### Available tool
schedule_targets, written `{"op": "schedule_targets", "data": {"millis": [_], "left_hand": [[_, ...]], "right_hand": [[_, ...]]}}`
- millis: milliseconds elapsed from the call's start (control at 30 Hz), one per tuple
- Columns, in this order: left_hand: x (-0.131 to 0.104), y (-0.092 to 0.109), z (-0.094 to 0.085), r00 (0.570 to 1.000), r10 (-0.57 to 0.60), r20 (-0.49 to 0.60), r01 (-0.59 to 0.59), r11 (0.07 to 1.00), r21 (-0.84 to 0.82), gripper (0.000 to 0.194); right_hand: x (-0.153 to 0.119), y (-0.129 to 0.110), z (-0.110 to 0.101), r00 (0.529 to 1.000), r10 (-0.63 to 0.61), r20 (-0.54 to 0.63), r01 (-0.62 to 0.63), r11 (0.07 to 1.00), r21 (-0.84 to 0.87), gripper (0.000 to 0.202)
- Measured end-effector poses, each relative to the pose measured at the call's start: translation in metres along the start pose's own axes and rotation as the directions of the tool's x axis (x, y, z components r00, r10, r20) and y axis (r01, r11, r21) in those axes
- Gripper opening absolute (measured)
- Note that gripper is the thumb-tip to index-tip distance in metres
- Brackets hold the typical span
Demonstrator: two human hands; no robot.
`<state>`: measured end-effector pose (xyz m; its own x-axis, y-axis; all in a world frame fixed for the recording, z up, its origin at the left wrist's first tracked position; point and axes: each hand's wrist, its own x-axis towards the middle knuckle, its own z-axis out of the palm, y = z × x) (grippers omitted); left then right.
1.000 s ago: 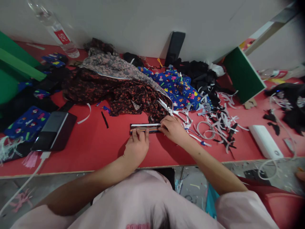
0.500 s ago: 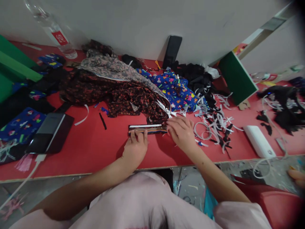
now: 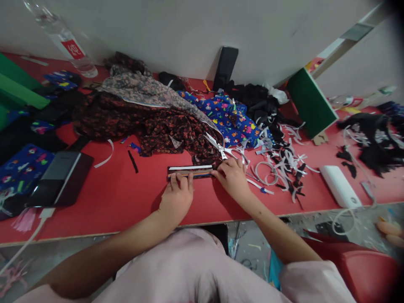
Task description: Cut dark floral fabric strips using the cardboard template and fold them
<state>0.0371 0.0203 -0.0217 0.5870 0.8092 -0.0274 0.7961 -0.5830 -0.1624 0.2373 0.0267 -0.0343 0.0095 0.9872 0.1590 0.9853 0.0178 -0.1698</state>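
Observation:
In front of me on the red table lies a short, flat folded fabric strip (image 3: 202, 173), dark, with a white band and coloured edge lines. My left hand (image 3: 176, 195) presses its bent fingertips down on the strip's left part. At the right end, my right hand (image 3: 232, 179) closes thumb and finger on the strip's edge. Just beyond that hand lie scissors (image 3: 220, 147) with silvery blades apart, their handles partly hidden by my fingers. They rest against dark floral fabric (image 3: 167, 126), heaped behind the strip.
Blue printed cloth (image 3: 232, 115) lies behind the scissors. White and black trimmings (image 3: 287, 168) and a white power bank (image 3: 341, 186) are on the right. A dark box-shaped device (image 3: 63, 179) with a cable stands left. A phone (image 3: 225, 67) leans on the wall near a green panel (image 3: 312, 103).
My right hand has moved left and its fingers have closed in on the strip's right end. My left hand keeps its place on the strip. The whole view has shifted slightly.

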Motion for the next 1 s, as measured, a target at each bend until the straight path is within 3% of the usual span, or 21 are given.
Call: {"op": "schedule_targets", "data": {"millis": [233, 400, 433, 500, 567, 633, 800, 1000], "left_hand": [[0.000, 0.000, 0.001, 1.000, -0.021, 0.013, 0.022, 0.998, -0.051, 0.041], [0.000, 0.001, 0.004, 0.999, -0.022, 0.024, 0.024, 0.998, -0.053, 0.042], [0.000, 0.001, 0.004, 0.999, -0.024, 0.025, 0.026, 0.998, -0.055, 0.042], [0.000, 0.001, 0.004, 0.999, -0.030, 0.024, 0.032, 0.998, -0.062, 0.042], [0.000, 0.002, 0.004, 0.999, -0.033, 0.021, 0.034, 0.998, -0.062, 0.043], [0.000, 0.001, 0.003, 0.999, -0.029, 0.023, 0.030, 0.998, -0.051, 0.041], [-0.001, 0.001, 0.004, 1.000, -0.028, 0.004, 0.029, 0.998, -0.053, 0.044], [-0.005, -0.001, 0.007, 0.998, -0.041, -0.047, 0.037, 0.995, -0.089, 0.047]], "right_hand": [[0.006, -0.004, -0.004, 0.996, 0.072, 0.060, -0.064, 0.991, -0.117, 0.026], [0.002, 0.002, -0.009, 0.992, 0.081, -0.099, -0.092, 0.989, -0.113, 0.020], [-0.002, -0.001, -0.010, 0.989, 0.044, -0.141, -0.059, 0.993, -0.100, 0.020], [-0.010, -0.012, -0.010, 0.978, -0.134, -0.157, 0.127, 0.990, -0.056, 0.024], [-0.020, -0.026, -0.006, 0.914, -0.402, -0.062, 0.403, 0.915, 0.016, 0.033], [-0.028, -0.037, 0.003, 0.849, -0.527, 0.038, 0.523, 0.849, 0.082, 0.047], [-0.035, -0.034, 0.018, 0.862, -0.498, 0.096, 0.492, 0.867, 0.079, 0.066], [-0.032, -0.014, 0.012, 0.870, -0.478, 0.118, 0.474, 0.878, 0.057, 0.069]]}}
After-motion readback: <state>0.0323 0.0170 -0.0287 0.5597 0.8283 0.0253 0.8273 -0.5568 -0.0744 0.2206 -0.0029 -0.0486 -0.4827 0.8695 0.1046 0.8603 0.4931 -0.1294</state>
